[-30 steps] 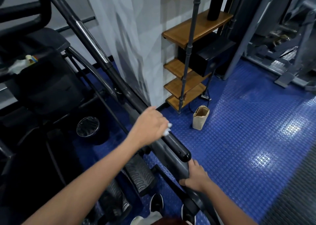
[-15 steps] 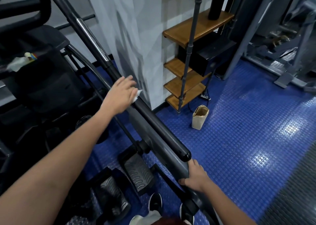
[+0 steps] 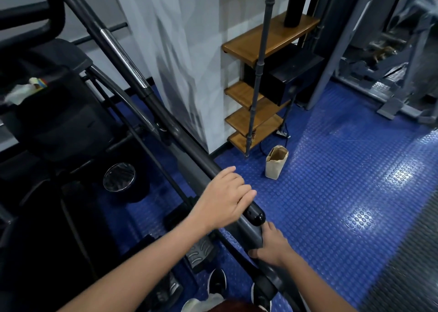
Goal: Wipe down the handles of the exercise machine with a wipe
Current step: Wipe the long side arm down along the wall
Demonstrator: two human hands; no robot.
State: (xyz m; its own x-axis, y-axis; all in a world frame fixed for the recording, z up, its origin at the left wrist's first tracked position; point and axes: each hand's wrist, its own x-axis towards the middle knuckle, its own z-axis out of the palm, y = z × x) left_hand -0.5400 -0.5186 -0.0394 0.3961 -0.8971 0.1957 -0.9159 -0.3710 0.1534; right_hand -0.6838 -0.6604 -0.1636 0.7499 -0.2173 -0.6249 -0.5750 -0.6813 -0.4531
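A: Surroundings first. Blue studded rubber floor (image 3: 331, 193), white pillar (image 3: 184, 51) right behind the long black padded handle bar (image 3: 189, 155) of the exercise machine. Wooden shelf rack on a dark pipe frame (image 3: 258, 112) beside the pillar, small brown paper bag (image 3: 276, 162) standing open on the floor next to it; can't see inside.

B: Anything blocking?

A: Nothing on the bar except the hands. Black ribbed pedals (image 3: 201, 252) below, black shoes (image 3: 216, 282) at the bottom edge.

B: Hands versus handle?

A: Left hand (image 3: 225, 200) lies over the near end of the bar, just short of its rounded black end cap (image 3: 256, 214), fingers curved over the top. Right hand (image 3: 272, 245) grips the grey frame tube (image 3: 248, 233) just under that cap, thumb wrapped round.

B: The wipe?

A: Not visible; can't tell whether it's under the left palm.

B: Containers?

A: Black console pocket (image 3: 30, 112) far left, crumpled white tissue (image 3: 16, 93) sticking out, a yellowish item (image 3: 38, 83) beside it. Round shiny-lidded disc (image 3: 119, 177) lower down, contents unclear.
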